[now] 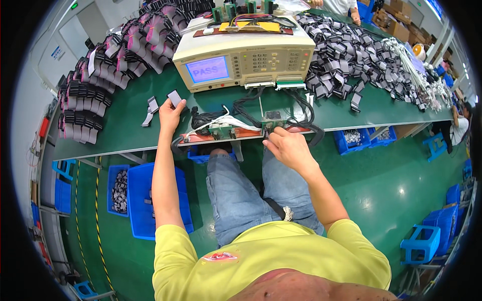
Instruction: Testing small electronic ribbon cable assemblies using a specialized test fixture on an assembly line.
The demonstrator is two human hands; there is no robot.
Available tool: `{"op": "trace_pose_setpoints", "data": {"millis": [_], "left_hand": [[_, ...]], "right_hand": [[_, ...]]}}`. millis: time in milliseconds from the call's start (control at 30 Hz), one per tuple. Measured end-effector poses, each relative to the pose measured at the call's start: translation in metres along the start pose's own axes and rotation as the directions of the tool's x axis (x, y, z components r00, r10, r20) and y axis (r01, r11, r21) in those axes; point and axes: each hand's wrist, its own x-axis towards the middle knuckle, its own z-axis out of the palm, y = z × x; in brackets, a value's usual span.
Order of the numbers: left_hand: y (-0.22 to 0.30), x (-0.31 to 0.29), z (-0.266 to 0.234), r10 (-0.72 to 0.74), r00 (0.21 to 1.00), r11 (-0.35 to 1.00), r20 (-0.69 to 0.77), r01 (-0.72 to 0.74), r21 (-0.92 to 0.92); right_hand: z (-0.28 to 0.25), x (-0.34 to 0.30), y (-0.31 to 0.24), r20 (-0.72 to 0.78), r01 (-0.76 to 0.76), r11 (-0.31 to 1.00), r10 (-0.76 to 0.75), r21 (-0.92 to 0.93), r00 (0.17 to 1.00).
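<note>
My left hand (170, 116) is closed on a short grey ribbon cable (174, 98), held just above the green table. Beside it, another ribbon cable (152, 104) with dark ends lies on the tabletop. At the table's front edge, my right hand (291, 149) has its fingers bent together against a small test fixture (272, 116). Whatever those fingertips grip is hidden. A second fixture with a green board (220, 131) sits to the left, among white and black wires. Behind both stands a cream bench tester (246, 57) with a lit blue screen.
Bundled ribbon cables (83, 100) are stacked at the left, and a loose heap of them (336, 55) spreads at the right. White cables (416, 70) lie beyond it. Blue bins (145, 220) stand under the table at the left. Another person (458, 123) sits at far right.
</note>
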Motion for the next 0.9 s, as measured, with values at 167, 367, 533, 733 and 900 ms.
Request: {"op": "trace_pose_setpoints", "data": {"millis": [167,367,533,733,900], "left_hand": [[-0.005,0.001,-0.011,0.071,0.997,0.957,-0.02,-0.062,0.282],[-0.011,0.002,-0.011,0.025,0.998,1.0,0.061,-0.025,-0.014],[-0.013,0.007,-0.004,0.04,0.997,0.999,0.059,-0.038,-0.02],[-0.018,0.004,-0.023,0.014,0.999,0.991,0.038,-0.009,-0.132],[0.035,-0.038,-0.024,-0.059,0.998,0.972,-0.004,0.057,-0.227]], "right_hand": [[0.007,-0.024,-0.015,-0.189,0.215,0.966,-0.187,0.141,0.964],[-0.061,-0.067,0.012,-0.193,0.115,0.958,-0.065,0.262,0.979],[-0.104,0.002,0.195,-0.498,-0.421,0.889,0.286,-0.182,0.819],[-0.079,0.016,0.195,-0.576,-0.311,0.95,0.244,-0.019,0.78],[-0.048,-0.038,0.07,-0.323,-0.022,0.932,0.148,0.363,0.935]]}}
